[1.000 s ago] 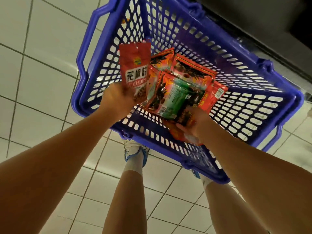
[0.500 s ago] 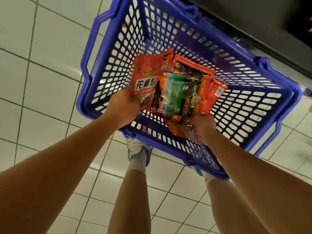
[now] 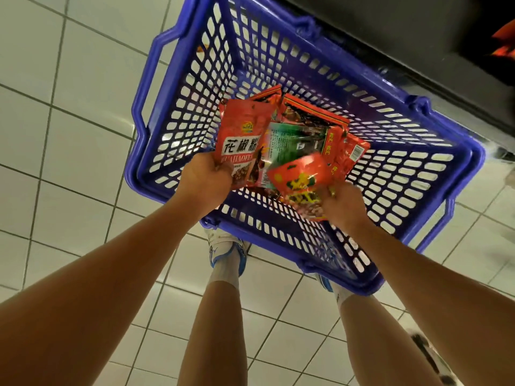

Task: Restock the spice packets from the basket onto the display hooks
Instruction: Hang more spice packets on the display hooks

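A blue mesh basket (image 3: 418,151) stands on the tiled floor in front of my feet. Inside lies a pile of red and green spice packets (image 3: 309,129). My left hand (image 3: 204,181) grips the lower edge of a red packet with white Chinese lettering (image 3: 242,137), holding it just above the pile. My right hand (image 3: 341,203) grips another red packet with yellow print (image 3: 302,181), tilted up over the basket's near side. No display hooks are visible.
White floor tiles (image 3: 69,135) surround the basket. A dark shelf base (image 3: 418,43) runs along the upper right, with a bit of orange-red goods (image 3: 504,43) at the far edge. My two shoes (image 3: 227,252) stand right behind the basket.
My left hand lowered its red packet toward the pile and moved right. My right hand pulled a red packet with yellow print up out of the pile.
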Available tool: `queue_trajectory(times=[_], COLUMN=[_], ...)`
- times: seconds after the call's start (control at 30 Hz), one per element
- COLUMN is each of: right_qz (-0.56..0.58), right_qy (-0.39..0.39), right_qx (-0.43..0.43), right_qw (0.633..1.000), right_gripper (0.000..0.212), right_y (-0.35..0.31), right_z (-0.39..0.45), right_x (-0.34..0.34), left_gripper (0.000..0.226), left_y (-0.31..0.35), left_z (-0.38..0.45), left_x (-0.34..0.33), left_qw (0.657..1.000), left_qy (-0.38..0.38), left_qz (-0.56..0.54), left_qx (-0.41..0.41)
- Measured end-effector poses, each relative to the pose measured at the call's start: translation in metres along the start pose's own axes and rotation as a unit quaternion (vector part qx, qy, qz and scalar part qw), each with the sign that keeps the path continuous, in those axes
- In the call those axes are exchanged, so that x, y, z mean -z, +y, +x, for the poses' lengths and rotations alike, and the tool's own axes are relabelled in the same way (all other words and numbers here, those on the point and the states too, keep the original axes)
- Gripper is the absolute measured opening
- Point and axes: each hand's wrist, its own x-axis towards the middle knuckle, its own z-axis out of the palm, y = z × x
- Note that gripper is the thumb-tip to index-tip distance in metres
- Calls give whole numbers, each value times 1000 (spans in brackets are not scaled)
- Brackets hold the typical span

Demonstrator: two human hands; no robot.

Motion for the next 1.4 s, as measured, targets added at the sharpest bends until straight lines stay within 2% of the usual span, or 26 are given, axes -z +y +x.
queue_trajectory(times=[0.03,0.1,0.17,0.23,0.33,0.37,0.5,0.63,0.7,0.83,0.87,0.97,1.07,1.13,1.27,1.4], right_qz=[98,286,375,408,453,458,472,455,439,418,415,421,398,366,351,327], right_qy=[8,-13,-37,-47,-59,-65,-61,-84,-79,2,23,80,147,209,284,385], right_qx=[-31,-93,-114,-119,-120,-117,-91,-36,14,167,194,259,335,385,455,487], right_qw=[995,954,919,904,881,879,875,886,895,893,889,866,842,821,768,712], right_gripper=[26,17,12,17,49,53,29,26,26,12,15,33,18,7,17,20], right_y=[-9,-30,-51,-75,-116,-129,-184,-241,-272,-327,-341,-377,-406,-424,-453,-478], right_z=[0,-3,-11,-22,-48,-60,-114,-184,-225,-312,-334,-400,-462,-503,-574,-620], right_x=[15,49,80,106,142,154,202,269,309,388,407,466,531,574,646,697], left_gripper=[29,27,25,27,22,20,16,27,25,23,24,26,29,36,27,51], left_y=[2,10,22,38,67,78,117,154,174,223,236,279,334,374,441,485], left_z=[-3,-13,-30,-51,-89,-103,-171,-249,-292,-388,-411,-477,-534,-570,-628,-663], left_x=[1,4,8,14,28,35,72,122,149,197,208,240,277,304,350,391], left_qw=[999,994,987,974,950,943,932,936,938,932,925,894,859,840,803,778], left_qy=[2,-1,-11,-31,-64,-70,-84,-50,-32,5,20,66,96,90,72,44], left_qz=[-29,-97,-151,-213,-297,-319,-352,-342,-333,-326,-335,-374,-396,-388,-351,-334], left_qx=[17,45,61,72,69,57,-18,-62,-88,-160,-178,-238,-311,-367,-477,-530])
